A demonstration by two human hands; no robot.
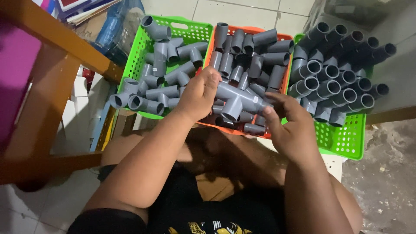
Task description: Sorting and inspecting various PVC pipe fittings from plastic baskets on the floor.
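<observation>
Hands meet over the middle of three baskets, both closed on one grey pipe fitting (237,100), a joined piece with several sockets, one open mouth facing down toward the camera. The left hand (198,96) wraps its grip around the fitting's left end, fingers curled over the top. The right hand (291,125) pinches the right end, thumb on the near side and fingertips (277,96) on the far side. The fitting is held just above the orange basket (208,41), which is heaped with short grey tube pieces (242,54) lying in every direction.

To the left stands a green basket (180,21) holding grey elbow and tee fittings (167,69), some hanging over its near rim. To the right a second green basket (346,141) carries grey sockets (333,82) packed in rows, their round mouths turned toward the camera. The three baskets sit touching side by side on a pale tiled floor (242,11).

The person sits close behind them in black clothing, knees spread under the forearms. An orange wooden frame (60,47) crosses the left side of the view, with a blue plastic bottle (115,26) lying beyond it near the left green basket.
</observation>
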